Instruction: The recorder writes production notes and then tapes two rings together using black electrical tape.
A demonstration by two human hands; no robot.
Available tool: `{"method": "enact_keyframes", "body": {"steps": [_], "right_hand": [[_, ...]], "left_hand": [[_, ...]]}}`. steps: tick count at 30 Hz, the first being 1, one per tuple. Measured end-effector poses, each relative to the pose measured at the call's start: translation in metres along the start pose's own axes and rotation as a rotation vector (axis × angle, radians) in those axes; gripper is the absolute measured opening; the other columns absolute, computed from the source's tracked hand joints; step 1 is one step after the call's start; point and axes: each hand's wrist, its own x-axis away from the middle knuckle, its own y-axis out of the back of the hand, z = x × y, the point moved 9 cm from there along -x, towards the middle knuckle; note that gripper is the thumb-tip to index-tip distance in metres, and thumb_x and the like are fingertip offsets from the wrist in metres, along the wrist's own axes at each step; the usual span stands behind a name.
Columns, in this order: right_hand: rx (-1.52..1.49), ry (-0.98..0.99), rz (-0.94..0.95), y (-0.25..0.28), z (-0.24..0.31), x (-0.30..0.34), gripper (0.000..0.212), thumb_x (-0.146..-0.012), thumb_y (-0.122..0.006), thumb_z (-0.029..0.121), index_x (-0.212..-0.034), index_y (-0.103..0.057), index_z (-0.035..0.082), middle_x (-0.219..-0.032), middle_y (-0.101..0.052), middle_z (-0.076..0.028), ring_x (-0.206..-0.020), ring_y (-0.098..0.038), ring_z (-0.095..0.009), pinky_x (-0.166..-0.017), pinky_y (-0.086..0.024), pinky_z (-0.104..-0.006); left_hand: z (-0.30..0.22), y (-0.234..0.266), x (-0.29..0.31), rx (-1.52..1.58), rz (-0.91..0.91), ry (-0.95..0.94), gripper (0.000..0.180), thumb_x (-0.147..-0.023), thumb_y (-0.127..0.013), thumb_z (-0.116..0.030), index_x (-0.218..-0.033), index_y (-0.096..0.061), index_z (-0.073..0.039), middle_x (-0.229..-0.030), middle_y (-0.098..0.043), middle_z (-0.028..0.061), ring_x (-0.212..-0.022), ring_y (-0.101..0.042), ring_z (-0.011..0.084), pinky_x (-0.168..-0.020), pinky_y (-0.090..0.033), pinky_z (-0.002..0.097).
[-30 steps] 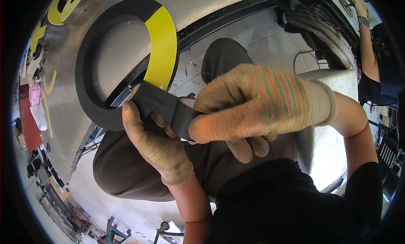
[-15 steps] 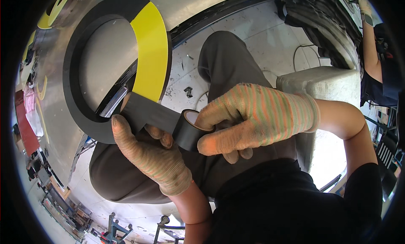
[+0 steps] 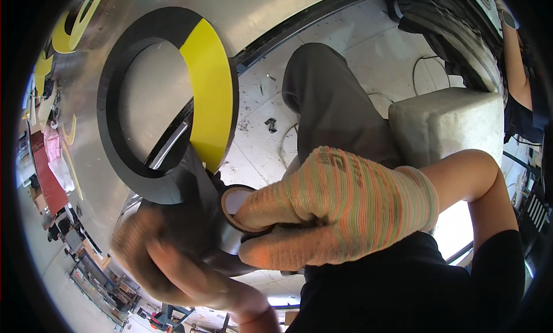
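Observation:
A big flat ring (image 3: 112,131), mostly black with a bright yellow section on its right, lies at the edge of the metal table, partly overhanging it. My right hand (image 3: 340,206), in a striped knit glove, grips a roll of dark tape (image 3: 230,203) between thumb and fingers, just below the ring's lower right. Dark tape seems to run between the roll and the ring's lower edge, but it blends with my dark trousers. My left hand (image 3: 167,258), also gloved, is smeared by motion below the ring; whether its fingers hold anything is unclear.
The metal table (image 3: 80,91) extends left, with yellow curved pieces (image 3: 75,27) at its far left. A pale block (image 3: 449,125) stands right of my knee (image 3: 317,68). Scraps and a cable lie on the tiled floor. Another person's arm (image 3: 515,62) shows at upper right.
My left hand has moved down and left, away from the tape strip it held by the ring. My right hand has come lower and slightly left with the roll.

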Motion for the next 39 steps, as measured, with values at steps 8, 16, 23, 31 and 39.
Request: {"method": "enact_keyframes", "body": {"steps": [8,16,23,31,39], "right_hand": [[0.559,0.393,-0.102,0.002,0.028,0.022,0.03,-0.082,-0.067,0.015,-0.111,-0.061,0.007,-0.105,-0.061,-0.01,-0.068,-0.064,-0.024,-0.053,-0.05,-0.0349],[0.443,0.382,-0.071,0.001,0.02,0.016,0.036,-0.083,-0.069,0.014,-0.119,-0.066,0.009,-0.116,-0.066,-0.012,-0.074,-0.067,-0.024,-0.06,-0.052,-0.0355],[0.463,0.501,-0.207,0.012,0.03,0.022,0.033,-0.083,-0.069,0.012,-0.116,-0.068,0.009,-0.11,-0.067,-0.011,-0.068,-0.066,-0.022,-0.054,-0.05,-0.0332],[0.446,0.392,-0.114,0.006,0.023,0.017,0.034,-0.082,-0.07,0.012,-0.116,-0.068,0.01,-0.105,-0.068,-0.01,-0.063,-0.064,-0.022,-0.049,-0.048,-0.0335],[0.457,0.423,-0.148,0.011,0.021,0.021,0.03,-0.081,-0.07,0.013,-0.11,-0.065,0.008,-0.108,-0.064,-0.011,-0.068,-0.065,-0.025,-0.055,-0.051,-0.0352]], "left_hand": [[-0.008,-0.115,-0.089,-0.113,1.411,-0.112,0.03,-0.09,-0.068,-0.024,-0.102,-0.071,0.003,-0.094,-0.065,0.0076,-0.082,-0.059,0.016,-0.071,-0.045,0.0266],[0.011,-0.132,-0.076,-0.379,1.8,0.166,0.022,-0.075,-0.08,-0.016,-0.09,-0.077,0.0,-0.082,-0.075,0.0096,-0.075,-0.073,0.0158,-0.073,-0.058,0.025],[0.003,-0.14,-0.069,-0.301,1.825,0.115,0.014,-0.075,-0.081,-0.01,-0.084,-0.074,-0.002,-0.083,-0.074,0.0077,-0.071,-0.072,0.0146,-0.066,-0.058,0.0249],[0.01,-0.14,-0.067,-0.35,1.776,0.071,0.028,-0.081,-0.082,-0.028,-0.088,-0.07,-0.003,-0.079,-0.069,0.0049,-0.065,-0.064,0.0108,-0.059,-0.05,0.0236],[0.062,-0.005,-0.12,1.164,0.896,0.545,0.036,-0.097,-0.055,-0.019,-0.125,-0.054,0.002,-0.12,-0.06,0.0096,-0.106,-0.058,0.0155,-0.092,-0.046,0.0278]]}}
